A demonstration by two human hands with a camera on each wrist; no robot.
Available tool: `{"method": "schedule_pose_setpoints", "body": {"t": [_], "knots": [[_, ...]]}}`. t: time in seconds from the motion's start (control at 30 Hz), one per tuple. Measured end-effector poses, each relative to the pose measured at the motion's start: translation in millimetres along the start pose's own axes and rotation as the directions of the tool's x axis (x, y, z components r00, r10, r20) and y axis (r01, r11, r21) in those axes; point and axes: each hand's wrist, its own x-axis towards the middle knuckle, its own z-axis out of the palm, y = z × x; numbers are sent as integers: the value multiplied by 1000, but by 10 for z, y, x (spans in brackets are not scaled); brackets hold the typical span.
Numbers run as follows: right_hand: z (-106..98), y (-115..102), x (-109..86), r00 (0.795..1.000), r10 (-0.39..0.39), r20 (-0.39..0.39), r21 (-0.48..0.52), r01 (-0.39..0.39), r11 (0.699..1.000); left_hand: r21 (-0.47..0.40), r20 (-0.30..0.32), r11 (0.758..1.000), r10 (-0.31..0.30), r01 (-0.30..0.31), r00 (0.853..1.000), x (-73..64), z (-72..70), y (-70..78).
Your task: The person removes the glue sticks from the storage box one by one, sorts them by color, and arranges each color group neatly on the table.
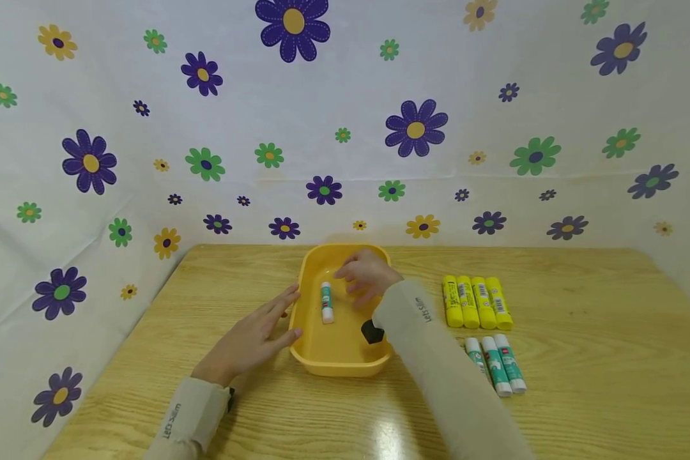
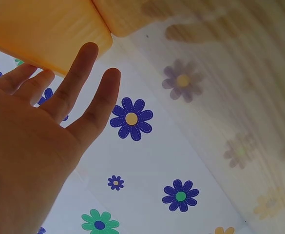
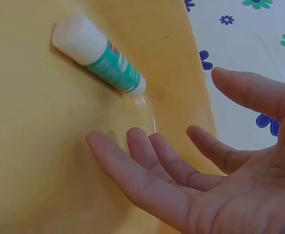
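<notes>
A yellow plastic tray (image 1: 338, 369) stands on the table, with a teal and white glue stick (image 1: 327, 303) lying inside it on the left. My left hand (image 1: 252, 342) is at the tray's left side, fingers spread and fingertips right at the rim. In the left wrist view those fingers (image 2: 79, 73) overlap the tray wall. My right hand (image 1: 369, 275) hovers over the tray's far right part, just right of the glue stick. The right wrist view shows its fingers (image 3: 137, 180) relaxed and apart from the glue stick, with nothing between them.
Several yellow glue sticks (image 1: 476, 303) lie in a row right of the tray. Nearer the front are three teal and white glue sticks (image 1: 496, 367), one partly behind the right sleeve. A flower-patterned white cloth (image 1: 351, 160) hangs behind the wooden table (image 1: 598, 345).
</notes>
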Motion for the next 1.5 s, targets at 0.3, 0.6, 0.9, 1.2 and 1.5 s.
{"method": "schedule_pose_setpoints", "body": {"t": [0.3, 0.6, 0.9, 1.2, 1.5], "knots": [[167, 68, 44, 997, 27, 66, 88, -33, 996, 4, 0, 1000, 0, 0, 1000, -6, 9, 10], [297, 66, 59, 984, 33, 177, 145, -59, 988, 9, -7, 1000, 1, 0, 1000, -6, 29, 0], [427, 77, 140, 965, 12, 261, 209, -68, 976, 22, -7, 1000, 0, 0, 1000, -3, 29, -8], [456, 53, 142, 974, -39, 224, 189, -4, 982, 11, -4, 1000, -2, 2, 1000, -2, 19, -1], [291, -22, 50, 977, -56, 206, 202, 14, 979, 10, 1, 1000, -4, 4, 1000, -4, 5, 6]]}}
